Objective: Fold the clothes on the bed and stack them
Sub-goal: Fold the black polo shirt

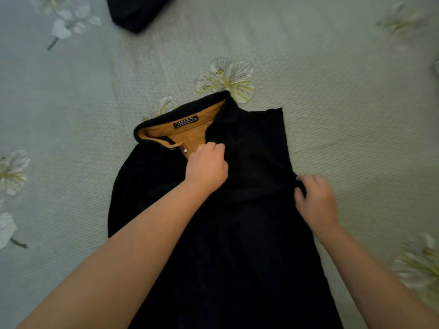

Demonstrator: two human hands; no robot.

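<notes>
A dark navy polo shirt point(152, 186) with a mustard-lined collar lies front up on the bed, collar away from me. Its right side with the sleeve is folded in over the chest. My left hand point(206, 167) sits just below the collar opening, fingers curled and pinching the dark fabric of the folded part. My right hand point(314, 200) grips the shirt's right edge at the fold, fingers curled into the cloth. The shirt's lower part runs out of view at the bottom.
The bed is covered by a pale grey-green bedspread point(356, 103) with white flower prints. Another dark garment point(135, 13) lies at the top edge, left of centre, partly out of view.
</notes>
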